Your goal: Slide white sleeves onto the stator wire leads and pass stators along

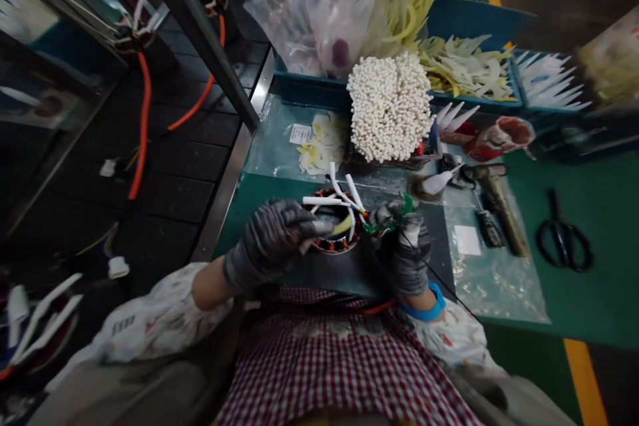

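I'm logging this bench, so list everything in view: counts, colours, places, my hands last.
bench: one, green, centre to right
wound ring: one, dark and reddish, front centre
tubes: several, white, over ring
yellow strip: one, yellow, over ring
green piece: one, green, right of ring
rod bundle: one, white, beyond ring
bins: at least two, blue, bench back
pointed pieces: several, white, right bin
bags: several, clear, back and bench top
cup: one, red and white, right
hammer: one, brown-handled, right
scissors: one, black, far right
cables: at least two, orange, left
apron: one, red-white checked, worn
wristband: one, blue, right wrist
left hand: one, grey-gloved, at yellow strip
right hand: one, grey-gloved, at green piece
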The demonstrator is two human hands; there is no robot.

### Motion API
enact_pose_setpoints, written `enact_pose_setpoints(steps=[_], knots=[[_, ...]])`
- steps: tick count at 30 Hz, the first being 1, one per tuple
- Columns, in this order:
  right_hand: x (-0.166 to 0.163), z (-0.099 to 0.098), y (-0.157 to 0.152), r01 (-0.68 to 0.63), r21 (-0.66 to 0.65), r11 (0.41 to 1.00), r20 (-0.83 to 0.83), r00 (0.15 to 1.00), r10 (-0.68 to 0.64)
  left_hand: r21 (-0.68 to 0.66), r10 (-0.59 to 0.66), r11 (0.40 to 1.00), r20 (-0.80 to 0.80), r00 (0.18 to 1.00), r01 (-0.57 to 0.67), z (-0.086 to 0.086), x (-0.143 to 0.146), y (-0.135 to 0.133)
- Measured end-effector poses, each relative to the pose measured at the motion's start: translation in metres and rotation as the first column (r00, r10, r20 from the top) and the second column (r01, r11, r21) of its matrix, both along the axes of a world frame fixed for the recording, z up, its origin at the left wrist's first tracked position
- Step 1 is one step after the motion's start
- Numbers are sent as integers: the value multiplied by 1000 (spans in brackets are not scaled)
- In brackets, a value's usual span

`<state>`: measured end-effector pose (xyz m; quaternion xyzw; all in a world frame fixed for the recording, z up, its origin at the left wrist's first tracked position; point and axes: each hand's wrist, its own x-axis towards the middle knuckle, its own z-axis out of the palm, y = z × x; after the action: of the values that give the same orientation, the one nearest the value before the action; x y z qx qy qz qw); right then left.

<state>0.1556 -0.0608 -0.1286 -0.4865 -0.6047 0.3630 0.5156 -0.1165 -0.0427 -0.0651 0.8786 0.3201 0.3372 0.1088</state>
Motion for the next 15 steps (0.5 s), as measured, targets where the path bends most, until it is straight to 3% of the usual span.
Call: enact_pose_setpoints(steps=[3, 8, 12, 15], knots=[[-11, 13, -3, 154, -43, 987, -182, 970, -160, 8, -12, 1000, -177, 984, 14, -8, 14, -15], [-17, 17, -7, 189, -127, 974, -266, 939, -217, -13, 35, 999, -266, 963, -40, -20, 14, -9], [-11, 12, -13, 170, -12, 985, -246, 955, -168, 11, -44, 999, -261, 964, 48, -26, 1, -6], [-7, 16, -20, 10, 99, 995, -122, 993, 2, 107, 27, 994, -297, 954, 5, -32, -5, -9]])
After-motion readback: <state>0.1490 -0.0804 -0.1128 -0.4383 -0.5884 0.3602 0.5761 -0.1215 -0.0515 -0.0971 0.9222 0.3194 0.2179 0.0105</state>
